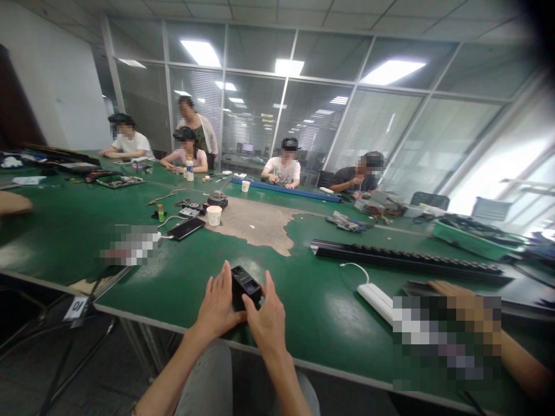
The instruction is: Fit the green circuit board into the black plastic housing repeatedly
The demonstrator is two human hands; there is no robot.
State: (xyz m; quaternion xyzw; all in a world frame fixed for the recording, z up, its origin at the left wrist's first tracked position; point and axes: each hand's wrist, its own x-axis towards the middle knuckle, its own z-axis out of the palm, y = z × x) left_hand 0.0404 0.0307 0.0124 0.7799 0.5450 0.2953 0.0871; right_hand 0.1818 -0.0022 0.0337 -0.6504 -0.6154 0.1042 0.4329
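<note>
A small black box-shaped device [245, 281], with a small screen and pale markings on its top face, is between my two hands near the table's front edge. My left hand [218, 305] flanks its left side, fingers pointing up along it and thumb low at the near end. On the other side, my right hand [267, 312] grips it, thumb against the near corner and fingers at the right side. The device's underside is hidden, so I cannot tell whether it rests on the green table [321, 312].
Ahead lie a black phone [186, 229] and a paper cup [214, 215]. To the right are a white power strip [375, 300], a long black rail [407, 260], a neighbour's hand [463, 300] and a green basket [472, 240]. Several people sit across the table.
</note>
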